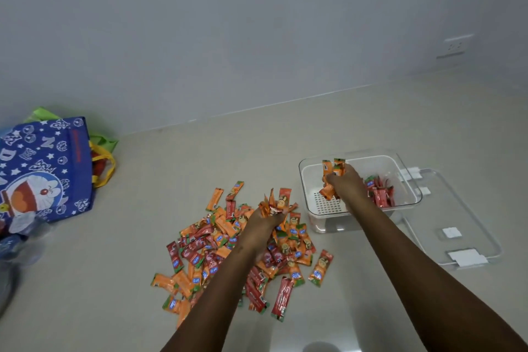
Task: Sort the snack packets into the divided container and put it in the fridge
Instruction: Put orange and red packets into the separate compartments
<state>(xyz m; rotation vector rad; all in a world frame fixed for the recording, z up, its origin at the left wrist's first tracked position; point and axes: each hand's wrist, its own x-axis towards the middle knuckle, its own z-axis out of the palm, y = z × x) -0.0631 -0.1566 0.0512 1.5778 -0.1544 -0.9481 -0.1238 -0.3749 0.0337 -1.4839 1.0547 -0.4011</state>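
Right hand (pixel 347 184) hiding gripped orange packets (pixel 328 191)

Both hands (pixel 265 218) (pixel 347 183) grip orange packets (pixel 331 177) near the container (pixel 405 168).

Soft, even, dim-white light throughout. Faint shadows lie beneath both arms. Edges bow and blur, notably far left of the hands.

Bare counter (pixel 137 231) lies open between bag (pixel 48 168) and packet pile (pixel 237 251) — lid (pixel 457 226) crowds the container (pixel 408 180).
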